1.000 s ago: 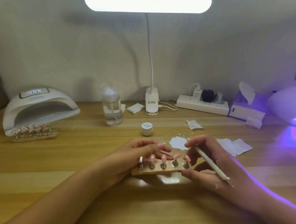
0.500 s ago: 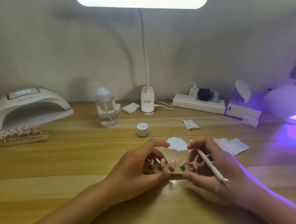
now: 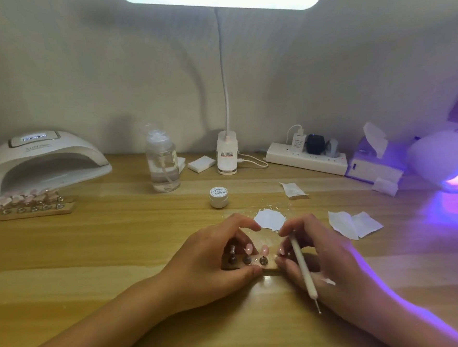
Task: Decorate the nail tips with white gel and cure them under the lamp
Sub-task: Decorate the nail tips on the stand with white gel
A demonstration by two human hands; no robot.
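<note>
A small wooden holder [image 3: 270,270] with pink nail tips [image 3: 264,250] on metal stands sits on the desk in front of me. My left hand [image 3: 215,261] grips its left end, thumb in front and fingers behind. My right hand [image 3: 317,254] holds its right end while keeping a white dotting pen [image 3: 302,263] among the fingers, tip pointing toward me. A smear of white gel [image 3: 270,219] on clear film lies just behind the holder. A small white gel jar [image 3: 218,197] stands farther back.
A white nail lamp [image 3: 43,164] stands at the back left with a second holder of tips [image 3: 35,204] before it. Another lamp [image 3: 449,163] glows purple at the right. A pump bottle [image 3: 162,164], desk lamp base [image 3: 227,157], power strip [image 3: 307,159], tissue box [image 3: 373,163] and wipes [image 3: 354,224] stand around.
Both hands have closed in further on the holder's ends, and it has shifted slightly right and tilted. The view has dipped a little.
</note>
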